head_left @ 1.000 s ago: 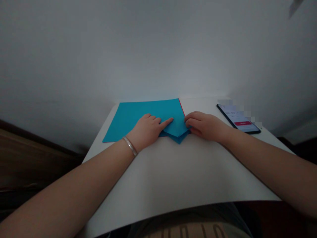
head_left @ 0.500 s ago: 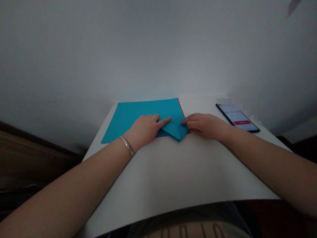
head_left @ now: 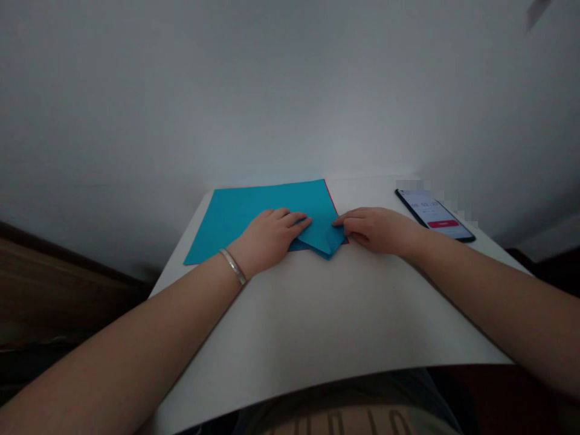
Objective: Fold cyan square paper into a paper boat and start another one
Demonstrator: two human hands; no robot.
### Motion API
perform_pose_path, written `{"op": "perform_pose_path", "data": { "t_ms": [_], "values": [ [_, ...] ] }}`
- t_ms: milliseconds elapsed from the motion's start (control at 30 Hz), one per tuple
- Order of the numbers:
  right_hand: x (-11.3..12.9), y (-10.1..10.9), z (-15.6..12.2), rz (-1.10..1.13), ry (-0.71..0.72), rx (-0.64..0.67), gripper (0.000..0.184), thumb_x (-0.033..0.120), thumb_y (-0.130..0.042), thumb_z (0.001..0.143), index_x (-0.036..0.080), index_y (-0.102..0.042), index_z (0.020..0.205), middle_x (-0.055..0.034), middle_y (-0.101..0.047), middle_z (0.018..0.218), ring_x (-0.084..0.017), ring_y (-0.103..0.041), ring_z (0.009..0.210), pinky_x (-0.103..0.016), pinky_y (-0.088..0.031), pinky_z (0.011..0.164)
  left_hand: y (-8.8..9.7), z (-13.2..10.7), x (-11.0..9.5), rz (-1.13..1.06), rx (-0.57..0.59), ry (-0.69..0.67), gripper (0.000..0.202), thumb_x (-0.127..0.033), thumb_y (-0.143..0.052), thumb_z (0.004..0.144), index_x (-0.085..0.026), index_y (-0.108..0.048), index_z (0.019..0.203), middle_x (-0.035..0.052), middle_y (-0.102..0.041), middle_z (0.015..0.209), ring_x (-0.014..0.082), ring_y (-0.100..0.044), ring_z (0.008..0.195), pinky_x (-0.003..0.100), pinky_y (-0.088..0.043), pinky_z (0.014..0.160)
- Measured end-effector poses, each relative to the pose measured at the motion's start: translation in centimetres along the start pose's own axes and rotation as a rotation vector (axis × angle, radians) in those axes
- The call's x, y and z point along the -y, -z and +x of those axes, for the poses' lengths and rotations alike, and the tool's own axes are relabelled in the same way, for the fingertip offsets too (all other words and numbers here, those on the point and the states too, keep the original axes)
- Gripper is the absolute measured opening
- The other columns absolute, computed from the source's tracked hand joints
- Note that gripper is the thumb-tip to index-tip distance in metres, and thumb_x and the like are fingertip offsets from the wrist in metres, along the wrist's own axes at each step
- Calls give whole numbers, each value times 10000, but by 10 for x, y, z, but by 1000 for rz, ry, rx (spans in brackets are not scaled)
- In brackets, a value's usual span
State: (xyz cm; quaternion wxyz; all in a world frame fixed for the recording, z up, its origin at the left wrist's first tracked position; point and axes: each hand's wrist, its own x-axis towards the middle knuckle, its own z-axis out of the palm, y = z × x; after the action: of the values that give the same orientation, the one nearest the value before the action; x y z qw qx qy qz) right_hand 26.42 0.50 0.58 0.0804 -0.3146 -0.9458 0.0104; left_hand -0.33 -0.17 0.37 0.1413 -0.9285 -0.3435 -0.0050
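A small folded piece of blue paper (head_left: 325, 237) lies on the near edge of a stack of blue sheets (head_left: 244, 211) on the white table (head_left: 317, 314). My left hand (head_left: 267, 237), with a silver bracelet on the wrist, rests on the stack with its fingers loosely curled, the index fingertip pressing the folded piece's left edge. My right hand (head_left: 376, 229) lies to the right, fingers bent, its fingertips touching the folded piece's right corner. A thin red edge shows under the stack's right side.
A smartphone (head_left: 435, 214) with a lit screen lies at the table's far right. A pale wall rises just behind the table. Dark wooden furniture (head_left: 54, 284) stands to the left, below table height. My lap shows beneath the near table edge.
My left index finger has drawn back and curled slightly along the folded piece. My right hand's fingertips slid a little left onto the piece's corner. The folded piece looks flatter.
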Motion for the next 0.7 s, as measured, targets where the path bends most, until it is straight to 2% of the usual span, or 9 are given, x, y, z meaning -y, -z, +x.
{"op": "perform_pose_path", "data": {
  "t_ms": [133, 267, 367, 500, 600, 700],
  "values": [
    [-1, 0, 0, 9, 46, -41, 253, 94, -484, 820, 171, -678, 963, -111, -663, 1175, -230, -603, 1104, -391, -472, 950, 3, 2, -2, -119, 2, 18, 456, -267, -411, 925, -139, -468, 1359, 124, -500, 1362, 261, -496, 1172, 409, -405, 979],
    [-5, -5, 2, 55, 42, -97, 251, 94, -491, 806, 181, -677, 951, -95, -676, 1151, -226, -621, 1072, -387, -494, 912, 3, 3, -8, -199, -37, 84, 484, -421, -302, 982, -182, -477, 1364, 130, -518, 1330, 266, -504, 1173, 433, -405, 983],
    [-5, -8, 5, 95, -4, -139, 211, 107, -492, 806, 204, -670, 867, -68, -691, 1124, -220, -637, 1045, -386, -508, 889, 1, 3, -12, -234, -33, 112, 517, -447, -292, 982, -167, -439, 1392, 145, -481, 1370, 260, -475, 1222, 421, -372, 1031],
    [-1, -8, 8, 113, -37, -163, 194, 130, -499, 819, 217, -667, 863, -50, -698, 1116, -208, -639, 1052, -384, -502, 910, 0, 3, -15, -234, 6, 112, 535, -419, -288, 987, -123, -383, 1422, 155, -370, 1474, 275, -351, 1346, 432, -277, 1108],
    [2, -7, 8, 140, -32, -152, 200, 134, -491, 833, 223, -667, 864, -37, -701, 1119, -187, -628, 1081, -365, -494, 927, 2, 3, -16, -219, 49, 123, 523, -386, -292, 987, -134, -346, 1442, 138, -310, 1514, 297, -264, 1396, 485, -224, 1127],
    [4, -7, 8, 166, -29, -164, 208, 119, -485, 826, 215, -668, 853, -44, -701, 1118, -181, -628, 1081, -355, -492, 932, 4, 3, -18, -185, 46, 123, 518, -402, -291, 986, -171, -346, 1445, 123, -311, 1516, 312, -237, 1407, 552, -169, 1127]
  ]
}}
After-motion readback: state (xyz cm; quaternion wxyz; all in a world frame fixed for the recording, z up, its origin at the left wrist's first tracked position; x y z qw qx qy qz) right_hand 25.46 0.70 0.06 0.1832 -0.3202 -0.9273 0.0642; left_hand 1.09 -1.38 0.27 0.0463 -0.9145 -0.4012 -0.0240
